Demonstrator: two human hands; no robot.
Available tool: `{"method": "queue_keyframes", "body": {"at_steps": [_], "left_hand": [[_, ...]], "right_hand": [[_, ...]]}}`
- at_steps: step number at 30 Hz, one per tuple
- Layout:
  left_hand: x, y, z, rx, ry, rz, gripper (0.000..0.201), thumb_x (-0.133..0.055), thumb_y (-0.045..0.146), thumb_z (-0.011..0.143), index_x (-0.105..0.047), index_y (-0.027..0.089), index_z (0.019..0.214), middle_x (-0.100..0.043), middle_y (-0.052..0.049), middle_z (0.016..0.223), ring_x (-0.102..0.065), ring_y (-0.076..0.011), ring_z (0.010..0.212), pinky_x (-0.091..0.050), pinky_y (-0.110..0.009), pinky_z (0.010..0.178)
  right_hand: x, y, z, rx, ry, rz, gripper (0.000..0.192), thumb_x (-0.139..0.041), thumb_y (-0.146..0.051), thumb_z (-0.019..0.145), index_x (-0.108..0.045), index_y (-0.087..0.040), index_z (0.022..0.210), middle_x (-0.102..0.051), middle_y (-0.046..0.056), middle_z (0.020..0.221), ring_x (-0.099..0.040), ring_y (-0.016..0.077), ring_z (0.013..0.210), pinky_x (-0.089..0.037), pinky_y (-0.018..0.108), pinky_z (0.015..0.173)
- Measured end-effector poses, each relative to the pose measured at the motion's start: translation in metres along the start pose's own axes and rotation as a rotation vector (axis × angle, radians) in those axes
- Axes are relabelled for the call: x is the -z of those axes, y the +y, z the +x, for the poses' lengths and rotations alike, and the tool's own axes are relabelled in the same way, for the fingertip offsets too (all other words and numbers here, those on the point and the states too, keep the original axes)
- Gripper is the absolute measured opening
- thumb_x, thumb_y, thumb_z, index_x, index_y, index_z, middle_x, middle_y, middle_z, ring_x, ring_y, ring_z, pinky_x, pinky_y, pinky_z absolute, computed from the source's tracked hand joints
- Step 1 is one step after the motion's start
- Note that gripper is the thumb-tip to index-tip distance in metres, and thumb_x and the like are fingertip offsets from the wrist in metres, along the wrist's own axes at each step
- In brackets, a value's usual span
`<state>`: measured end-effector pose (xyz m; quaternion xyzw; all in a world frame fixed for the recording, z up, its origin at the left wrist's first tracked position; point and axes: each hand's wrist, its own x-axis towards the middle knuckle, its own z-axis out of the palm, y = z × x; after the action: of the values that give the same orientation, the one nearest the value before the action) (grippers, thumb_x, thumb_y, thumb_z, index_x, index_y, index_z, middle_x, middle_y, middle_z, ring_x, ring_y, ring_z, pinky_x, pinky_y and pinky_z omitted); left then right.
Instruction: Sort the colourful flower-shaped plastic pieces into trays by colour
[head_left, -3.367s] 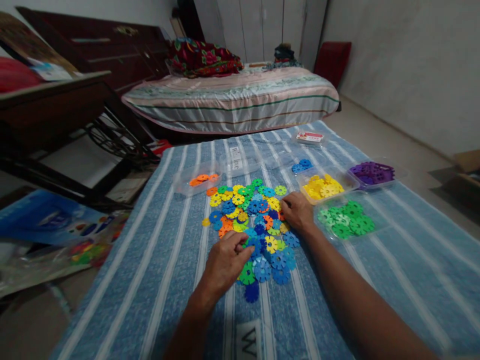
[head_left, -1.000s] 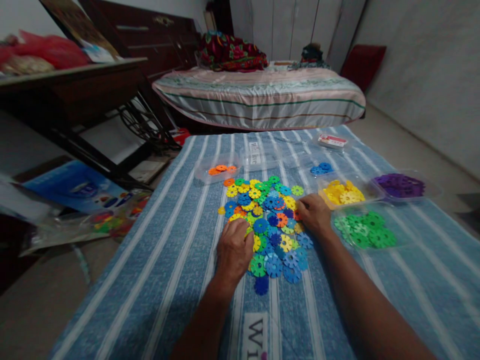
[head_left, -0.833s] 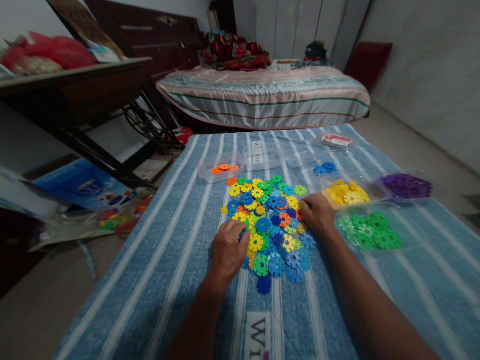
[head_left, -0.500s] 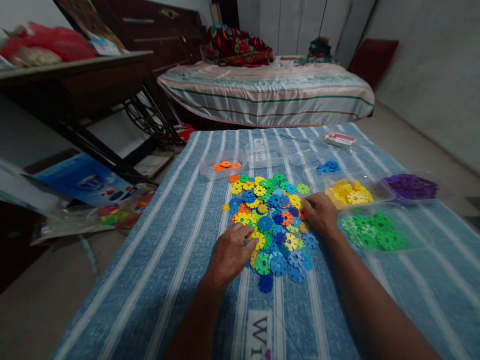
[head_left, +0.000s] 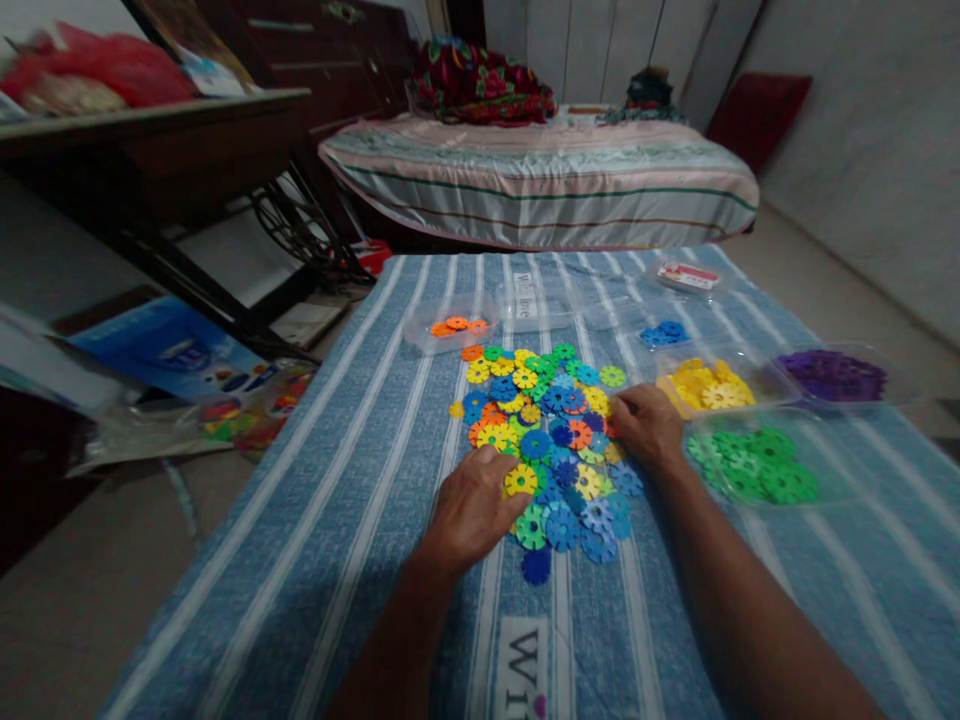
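Observation:
A heap of mixed coloured plastic snowflake discs lies on a blue striped mat. My left hand sits at the heap's near left edge, and its fingertips pinch a yellow disc. My right hand rests palm down on the heap's right edge. Its fingers curl onto the discs near a red one, and the fingertips are hidden. Clear trays hold sorted discs: orange, blue, yellow, purple and green.
An empty clear tray and a small red-and-white box lie at the mat's far end. A low mattress is beyond. A dark table and a blue toy package stand on the left.
My left hand drew back toward me along the heap's left edge, and the yellow disc now shows at its fingertips. My right hand stayed on the heap's right edge.

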<state>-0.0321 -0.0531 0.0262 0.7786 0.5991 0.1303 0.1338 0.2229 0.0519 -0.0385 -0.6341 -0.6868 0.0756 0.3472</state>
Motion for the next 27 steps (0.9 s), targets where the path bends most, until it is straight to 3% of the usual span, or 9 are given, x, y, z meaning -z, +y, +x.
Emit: {"method": "queue_keyframes", "body": {"at_steps": [9,15,20,27], "left_hand": [[0.005,-0.001,-0.002,0.014,-0.031,0.058,0.022,-0.069,0.022,0.075,-0.068,0.021,0.096,-0.067,-0.005,0.092,-0.064,-0.0221,0.088,-0.05,-0.031,0.075],[0.008,-0.004,-0.004,-0.009,-0.047,0.046,0.022,-0.073,0.029,0.075,-0.069,0.021,0.095,-0.067,-0.006,0.091,-0.063,-0.0224,0.087,-0.05,-0.032,0.075],[0.005,0.007,-0.004,0.002,0.005,0.119,0.013,-0.072,0.03,0.076,-0.068,0.021,0.084,-0.065,-0.007,0.086,-0.061,-0.0245,0.085,-0.049,-0.035,0.074],[0.0,0.026,-0.002,-0.002,-0.011,0.107,0.017,-0.063,0.015,0.076,-0.066,0.021,0.092,-0.062,-0.007,0.097,-0.056,-0.0249,0.094,-0.048,-0.038,0.082]], "right_hand": [[0.001,-0.001,0.0,0.004,0.014,0.004,0.028,-0.047,-0.033,0.082,-0.067,-0.02,0.068,-0.062,0.005,0.075,-0.052,0.0192,0.076,-0.037,0.031,0.07],[0.002,-0.001,0.0,0.002,0.01,0.011,0.027,-0.047,-0.032,0.082,-0.067,-0.02,0.068,-0.062,0.005,0.074,-0.053,0.0189,0.076,-0.038,0.031,0.071],[0.002,-0.002,0.0,0.01,0.017,0.015,0.027,-0.047,-0.031,0.081,-0.067,-0.019,0.067,-0.061,0.005,0.074,-0.052,0.0183,0.075,-0.037,0.031,0.07],[0.002,-0.002,0.0,0.008,0.006,-0.001,0.027,-0.047,-0.03,0.081,-0.066,-0.02,0.066,-0.061,0.005,0.073,-0.052,0.0183,0.075,-0.037,0.03,0.07]]}}
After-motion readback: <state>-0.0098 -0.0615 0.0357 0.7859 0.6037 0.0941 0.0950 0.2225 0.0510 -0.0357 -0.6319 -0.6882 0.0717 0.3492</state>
